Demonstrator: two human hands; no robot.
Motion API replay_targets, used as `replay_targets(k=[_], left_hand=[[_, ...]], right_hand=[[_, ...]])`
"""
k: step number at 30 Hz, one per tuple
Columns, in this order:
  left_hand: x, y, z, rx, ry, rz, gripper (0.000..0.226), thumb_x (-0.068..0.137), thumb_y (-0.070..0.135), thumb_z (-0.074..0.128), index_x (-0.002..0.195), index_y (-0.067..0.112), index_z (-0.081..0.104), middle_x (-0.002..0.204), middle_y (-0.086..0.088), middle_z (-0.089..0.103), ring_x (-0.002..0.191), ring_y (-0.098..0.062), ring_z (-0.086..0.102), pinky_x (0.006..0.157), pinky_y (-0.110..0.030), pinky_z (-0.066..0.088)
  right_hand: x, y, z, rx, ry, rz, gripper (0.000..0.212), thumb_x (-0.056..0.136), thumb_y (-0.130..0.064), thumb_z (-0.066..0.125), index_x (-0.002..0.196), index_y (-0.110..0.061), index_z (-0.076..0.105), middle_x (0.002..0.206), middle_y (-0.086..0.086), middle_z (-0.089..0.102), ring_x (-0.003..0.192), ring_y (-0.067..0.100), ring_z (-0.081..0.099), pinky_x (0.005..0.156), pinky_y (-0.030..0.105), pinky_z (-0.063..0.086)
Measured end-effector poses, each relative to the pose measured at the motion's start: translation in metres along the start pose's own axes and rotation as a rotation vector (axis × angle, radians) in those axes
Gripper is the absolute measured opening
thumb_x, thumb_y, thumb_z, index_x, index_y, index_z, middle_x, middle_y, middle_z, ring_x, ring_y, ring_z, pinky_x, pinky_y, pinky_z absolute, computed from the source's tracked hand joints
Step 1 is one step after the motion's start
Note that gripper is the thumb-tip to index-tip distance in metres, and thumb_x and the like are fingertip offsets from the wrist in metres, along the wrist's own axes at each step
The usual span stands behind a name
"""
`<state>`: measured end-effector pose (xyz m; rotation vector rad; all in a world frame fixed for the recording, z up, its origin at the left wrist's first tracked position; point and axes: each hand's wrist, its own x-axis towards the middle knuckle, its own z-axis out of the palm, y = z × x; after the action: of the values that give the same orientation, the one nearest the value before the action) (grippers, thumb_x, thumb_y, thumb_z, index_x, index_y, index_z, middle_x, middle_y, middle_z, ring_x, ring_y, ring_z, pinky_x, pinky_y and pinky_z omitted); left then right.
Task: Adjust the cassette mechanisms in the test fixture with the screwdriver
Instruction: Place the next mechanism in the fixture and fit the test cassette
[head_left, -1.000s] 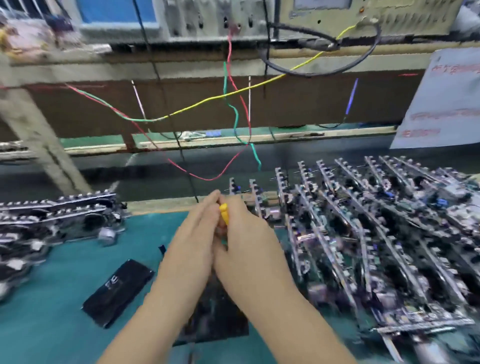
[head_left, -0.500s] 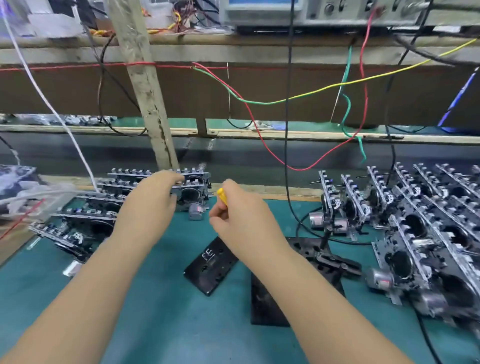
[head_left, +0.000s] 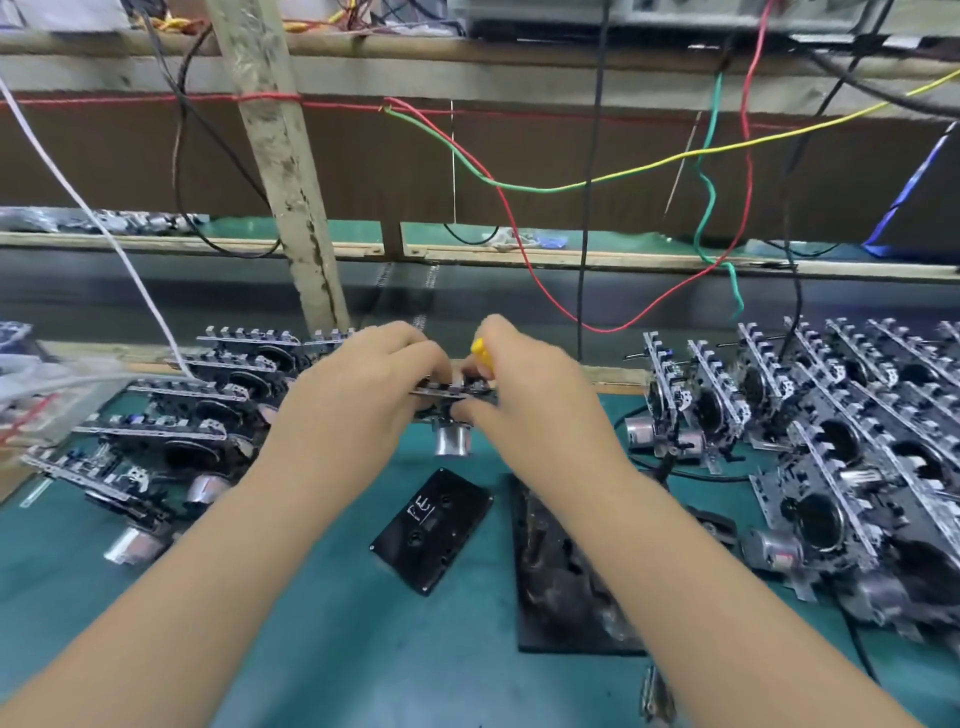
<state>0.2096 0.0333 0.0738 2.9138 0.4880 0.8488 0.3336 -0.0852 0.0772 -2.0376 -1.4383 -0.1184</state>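
Here, in the head view, a small metal cassette mechanism with a silver cylindrical motor hanging beneath it (head_left: 453, 400) was held up above the teal bench mat (head_left: 311, 623), between the two hands. Its long axis ran left to right across the picture, roughly level, with the motor pointing down toward the mat. The left hand (head_left: 358, 395) gripped the mechanism's left end, fingers curled over its top edge. The right hand (head_left: 524, 395) pinched the right end from above and below, and a yellow-handled screwdriver (head_left: 480, 353) was tucked in the same hand, its handle end pointing up and away from the person; its tip was hidden. The hands were close together, joined only by the mechanism.

Below the held piece, a black audio cassette with white markings (head_left: 432, 529) lay flat on the mat, skewed diagonally. Just right of it lay the black rectangular test fixture plate (head_left: 561, 587), partly covered by the right forearm. More mechanisms lay in a stack at the left (head_left: 197, 415), and a larger batch stood in rows at the right (head_left: 831, 441). Red, green, yellow and black wires (head_left: 571, 182) hung across the wooden shelf behind.
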Motion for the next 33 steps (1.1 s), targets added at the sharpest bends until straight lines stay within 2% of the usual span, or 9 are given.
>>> replay_targets(k=[6,10,14,17,20,21,23,28,33], left_hand=[[0.003,0.04,-0.009,-0.129,0.109,0.217,0.02,0.085,-0.005,0.068,0.097,0.011,0.072,0.105,-0.001,0.067,0.096,-0.029,0.06,0.065,-0.049,0.053],[0.01,0.067,-0.007,-0.144,0.312,0.508,0.014,0.093,-0.003,0.063,0.091,0.004,0.075,0.101,-0.01,0.07,0.094,-0.032,0.064,0.069,-0.045,0.053],[0.011,0.089,0.007,-0.158,0.389,0.655,0.017,0.091,-0.009,0.063,0.085,0.001,0.074,0.098,-0.013,0.072,0.091,-0.031,0.066,0.067,-0.043,0.054],[0.009,0.09,0.015,-0.368,0.195,0.559,0.023,0.09,0.0,0.069,0.111,0.007,0.072,0.119,-0.007,0.068,0.112,-0.026,0.062,0.095,-0.038,0.05],[0.005,0.071,0.021,-0.474,-0.282,0.177,0.104,0.076,0.049,0.08,0.158,0.035,0.018,0.154,0.022,0.038,0.149,-0.003,0.021,0.122,-0.024,0.015],[0.003,0.065,0.025,-0.437,-0.418,0.066,0.118,0.07,0.061,0.079,0.156,0.047,-0.001,0.155,0.033,0.03,0.151,0.001,0.004,0.123,-0.024,0.006],[-0.002,0.056,0.034,-0.373,-0.568,-0.037,0.123,0.064,0.069,0.078,0.148,0.06,-0.011,0.148,0.047,0.024,0.149,0.003,-0.011,0.122,-0.032,0.009],[-0.004,0.051,0.041,-0.415,-0.557,-0.102,0.122,0.059,0.063,0.084,0.151,0.059,0.004,0.141,0.049,0.033,0.153,-0.005,0.006,0.122,-0.036,0.018],[-0.002,0.054,0.039,-0.426,-0.542,-0.111,0.122,0.058,0.057,0.088,0.154,0.051,0.013,0.143,0.033,0.045,0.151,-0.013,0.023,0.121,-0.042,0.024]], right_hand=[[-0.024,0.019,-0.054,0.109,-0.044,-0.026,0.045,0.077,-0.024,0.084,0.086,-0.025,0.04,0.09,-0.009,0.06,0.082,0.012,0.049,0.071,0.029,0.039],[-0.042,0.032,-0.095,0.163,-0.188,0.122,0.053,0.066,-0.053,0.079,0.081,-0.034,0.032,0.109,-0.031,0.062,0.093,-0.012,0.055,0.075,0.011,0.039],[-0.054,0.049,-0.11,0.081,-0.387,0.216,0.056,0.05,-0.063,0.07,0.085,-0.034,0.038,0.078,-0.028,0.052,0.067,0.003,0.042,0.062,0.023,0.036],[-0.062,0.061,-0.11,0.062,-0.427,0.257,0.053,0.047,-0.061,0.068,0.083,-0.04,0.036,0.079,-0.028,0.053,0.067,0.005,0.045,0.06,0.026,0.039],[-0.065,0.071,-0.103,-0.099,-0.481,0.24,0.06,0.057,-0.047,0.077,0.097,-0.034,0.034,0.113,-0.008,0.063,0.096,0.02,0.061,0.079,0.039,0.053],[-0.067,0.074,-0.1,-0.15,-0.506,0.227,0.061,0.061,-0.041,0.079,0.101,-0.029,0.034,0.121,0.004,0.061,0.105,0.027,0.06,0.085,0.046,0.053],[-0.07,0.079,-0.091,-0.168,-0.528,0.208,0.059,0.064,-0.035,0.08,0.096,-0.03,0.03,0.127,0.009,0.059,0.11,0.031,0.059,0.087,0.05,0.051],[-0.074,0.089,-0.079,-0.101,-0.506,0.182,0.06,0.062,-0.034,0.08,0.086,-0.042,0.025,0.129,0.006,0.058,0.113,0.029,0.058,0.083,0.048,0.051],[-0.073,0.095,-0.075,-0.071,-0.508,0.145,0.062,0.062,-0.033,0.08,0.084,-0.052,0.024,0.133,0.003,0.056,0.118,0.024,0.055,0.088,0.044,0.05]])
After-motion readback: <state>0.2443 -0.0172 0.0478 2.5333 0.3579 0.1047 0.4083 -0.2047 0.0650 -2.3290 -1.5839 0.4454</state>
